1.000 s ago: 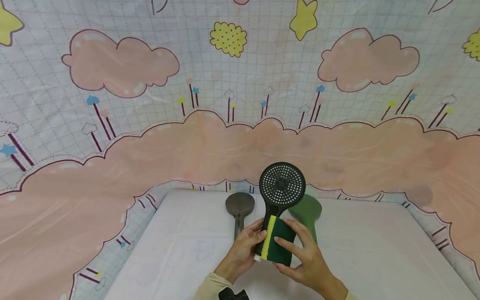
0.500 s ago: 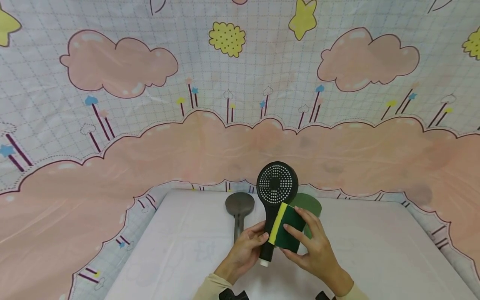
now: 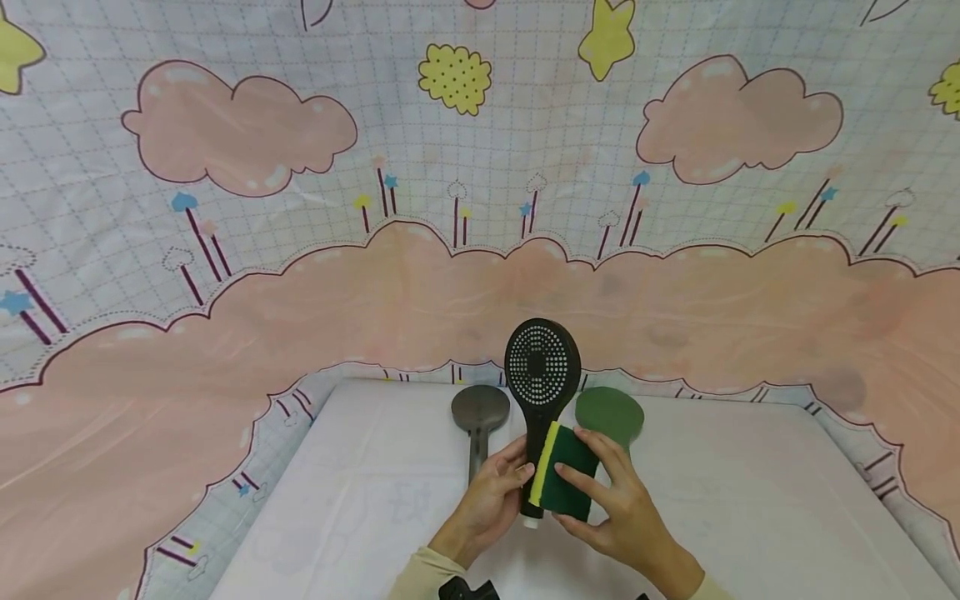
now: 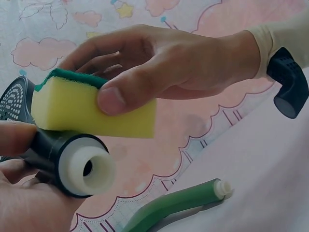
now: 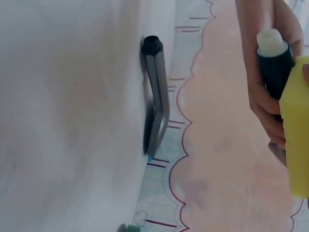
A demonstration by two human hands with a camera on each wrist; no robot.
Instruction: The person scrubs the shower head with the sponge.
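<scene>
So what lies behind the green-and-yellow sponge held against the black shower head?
Behind the green-and-yellow scouring sponge is the handle of the black plastic shower head, held by the left hand. The right hand presses the sponge there. The sponge hides the contact.

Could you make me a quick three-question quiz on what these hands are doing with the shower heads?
1. True or false: the left hand grips the handle of the black shower head.
2. What does the right hand hold against that handle? A) a cloth B) a yellow and green sponge C) a brush
3. How many other shower heads lie on the white table?

Key:
1. True.
2. B.
3. Two: the grey shower head and the green shower head.
</scene>
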